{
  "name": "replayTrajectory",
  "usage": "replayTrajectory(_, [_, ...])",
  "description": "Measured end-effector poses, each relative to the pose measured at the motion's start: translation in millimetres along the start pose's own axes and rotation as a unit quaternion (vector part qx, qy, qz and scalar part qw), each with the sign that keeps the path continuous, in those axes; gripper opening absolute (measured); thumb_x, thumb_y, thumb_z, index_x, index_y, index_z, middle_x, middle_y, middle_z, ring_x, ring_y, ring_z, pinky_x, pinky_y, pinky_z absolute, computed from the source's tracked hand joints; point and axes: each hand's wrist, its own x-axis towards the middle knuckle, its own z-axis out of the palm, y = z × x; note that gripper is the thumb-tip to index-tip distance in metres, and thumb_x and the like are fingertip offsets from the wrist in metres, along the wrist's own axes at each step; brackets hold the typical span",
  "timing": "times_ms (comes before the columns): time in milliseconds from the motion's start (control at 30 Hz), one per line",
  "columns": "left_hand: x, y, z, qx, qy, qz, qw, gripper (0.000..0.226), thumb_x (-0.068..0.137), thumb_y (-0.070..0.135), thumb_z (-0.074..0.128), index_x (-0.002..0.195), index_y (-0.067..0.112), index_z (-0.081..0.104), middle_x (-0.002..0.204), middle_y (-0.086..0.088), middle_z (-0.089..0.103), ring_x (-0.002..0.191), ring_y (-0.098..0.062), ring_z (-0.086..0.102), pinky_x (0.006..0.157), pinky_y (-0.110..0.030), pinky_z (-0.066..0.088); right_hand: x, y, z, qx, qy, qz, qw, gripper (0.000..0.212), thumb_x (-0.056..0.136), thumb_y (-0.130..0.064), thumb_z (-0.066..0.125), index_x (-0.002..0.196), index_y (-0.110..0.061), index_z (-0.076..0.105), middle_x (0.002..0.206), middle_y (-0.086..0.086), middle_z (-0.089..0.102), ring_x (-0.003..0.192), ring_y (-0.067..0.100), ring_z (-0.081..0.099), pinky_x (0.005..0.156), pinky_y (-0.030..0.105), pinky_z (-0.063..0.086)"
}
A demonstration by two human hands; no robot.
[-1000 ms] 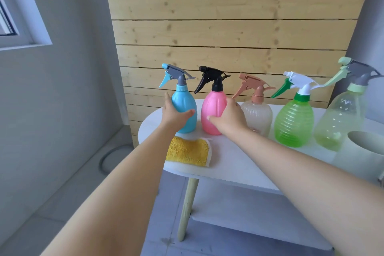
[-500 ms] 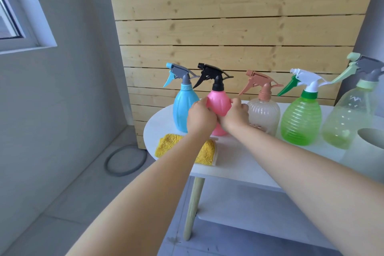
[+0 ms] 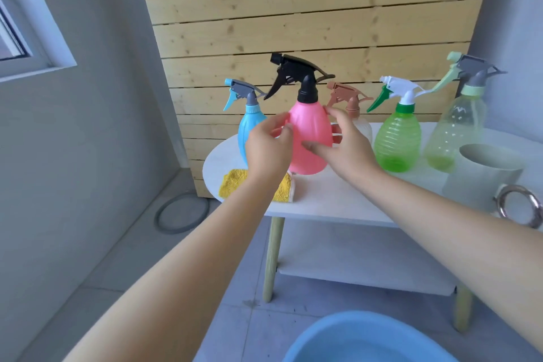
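A pink spray bottle (image 3: 308, 129) with a black trigger head is lifted off the white table (image 3: 323, 200), held upright between both hands. My left hand (image 3: 269, 150) grips its left side with curled fingers. My right hand (image 3: 349, 150) holds the right side, thumb across the front and fingers wrapped behind. The bottle's base hangs just above the table top.
On the table stand a blue spray bottle (image 3: 248, 126), a clear one with a peach head (image 3: 346, 94), a green one (image 3: 396, 141) and a pale green one (image 3: 455, 129). A yellow cloth (image 3: 232, 182) lies at the table's front left, a white cup (image 3: 482, 173) at the right. A blue basin (image 3: 367, 338) sits on the floor below.
My left hand left the blue bottle and joined the right on the pink bottle. Both hands have raised the pink bottle off the table and toward me.
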Motion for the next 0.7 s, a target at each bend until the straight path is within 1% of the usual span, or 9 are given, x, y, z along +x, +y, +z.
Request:
replayTrajectory(100, [-28.0, 8.9, 5.0, -0.037, -0.032, -0.02, 0.999, 0.024, 0.092, 0.016, 0.054, 0.11, 0.02, 0.068, 0.102, 0.004, 0.069, 0.098, -0.017, 0.066, 0.09, -0.038, 0.054, -26.2, 2.2, -24.9, 0.01, 0.004, -0.023, 1.0, 0.066, 0.073, -0.038, 0.077, 0.13, -0.036, 0.043, 0.132, 0.004, 0.047, 0.109, 0.021, 0.053, 0.089, 0.037, 0.048])
replayTrajectory(167, [-48.6, 10.8, 13.7, -0.047, -0.058, -0.033, 0.997, 0.015, 0.091, 0.019, 0.057, 0.1, 0.024, 0.068, 0.095, 0.01, 0.068, 0.092, -0.015, 0.067, 0.087, -0.04, 0.055, -44.7, 5.5, -43.6, 0.024, 0.002, 0.004, 1.0, 0.069, 0.071, -0.037, 0.08, 0.127, -0.039, 0.04, 0.127, 0.005, 0.041, 0.11, 0.02, 0.049, 0.088, 0.032, 0.045])
replayTrajectory(233, [-66.6, 13.7, 24.1, -0.061, -0.074, -0.05, 0.994, 0.011, 0.091, 0.019, 0.058, 0.096, 0.019, 0.068, 0.093, 0.003, 0.068, 0.085, -0.015, 0.069, 0.08, -0.037, 0.058, -59.7, 9.2, -61.6, 0.022, -0.01, 0.047, 0.999, 0.077, 0.066, -0.038, 0.082, 0.13, -0.038, 0.038, 0.12, 0.003, 0.036, 0.105, 0.017, 0.046, 0.085, 0.028, 0.041])
replayTrajectory(300, [-80.6, 15.4, 33.4, -0.063, -0.084, -0.07, 0.992, 0.012, 0.092, 0.024, 0.06, 0.091, 0.013, 0.066, 0.093, -0.004, 0.068, 0.081, -0.017, 0.07, 0.069, -0.03, 0.059, -72.5, 14.6, -76.1, 0.002, -0.022, 0.067, 0.997, 0.082, 0.063, -0.04, 0.084, 0.13, -0.036, 0.037, 0.12, 0.0, 0.04, 0.101, 0.018, 0.049, 0.077, 0.028, 0.041])
replayTrajectory(400, [-98.4, 7.6, 41.7, -0.07, -0.103, -0.145, 0.982, 0.029, 0.089, 0.035, 0.064, 0.083, 0.009, 0.053, 0.09, -0.007, 0.063, 0.083, -0.021, 0.07, 0.063, -0.03, 0.059, -94.5, 25.8, -88.8, -0.02, -0.051, 0.096, 0.994, 0.078, 0.065, -0.045, 0.081, 0.129, -0.04, 0.036, 0.118, -0.008, 0.05, 0.1, 0.017, 0.053, 0.075, 0.031, 0.044])
replayTrajectory(500, [-118.7, -7.8, 44.6, -0.119, -0.113, -0.232, 0.959, 0.045, 0.086, 0.039, 0.066, 0.102, 0.0, 0.051, 0.103, -0.01, 0.054, 0.086, -0.02, 0.067, 0.065, -0.031, 0.06, -116.9, 43.3, -94.6, -0.064, -0.051, 0.127, 0.988, 0.084, 0.052, -0.059, 0.073, 0.127, -0.047, 0.037, 0.118, -0.009, 0.053, 0.102, 0.018, 0.055, 0.083, 0.034, 0.046])
replayTrajectory(600, [-136.9, -26.3, 45.5, -0.171, -0.095, -0.268, 0.944, 0.07, 0.087, 0.036, 0.066, 0.139, 0.004, 0.033, 0.113, -0.006, 0.056, 0.095, -0.017, 0.066, 0.077, -0.032, 0.058, -138.6, 63.0, -99.7, -0.065, -0.078, 0.149, 0.984, 0.08, 0.06, -0.049, 0.08, 0.129, -0.045, 0.04, 0.12, -0.01, 0.053, 0.105, 0.017, 0.054, 0.083, 0.032, 0.045])
replayTrajectory(633, [-140.4, -32.9, 44.1, -0.173, -0.086, -0.257, 0.947, 0.072, 0.087, 0.036, 0.066, 0.143, 0.009, 0.029, 0.108, -0.002, 0.058, 0.095, -0.016, 0.065, 0.084, -0.034, 0.056, -146.5, 69.7, -101.3, -0.055, -0.102, 0.152, 0.982, 0.077, 0.064, -0.042, 0.082, 0.129, -0.044, 0.041, 0.12, -0.012, 0.052, 0.105, 0.016, 0.053, 0.081, 0.03, 0.044])
replayTrajectory(700, [-142.6, -46.2, 41.1, -0.131, -0.094, -0.213, 0.964, 0.057, 0.088, 0.036, 0.064, 0.136, 0.013, 0.043, 0.095, 0.005, 0.065, 0.086, -0.013, 0.067, 0.091, -0.038, 0.052, -162.2, 81.0, -103.3, -0.061, -0.16, 0.16, 0.972, 0.077, 0.066, -0.035, 0.082, 0.131, -0.044, 0.041, 0.122, -0.014, 0.051, 0.105, 0.014, 0.053, 0.079, 0.027, 0.044])
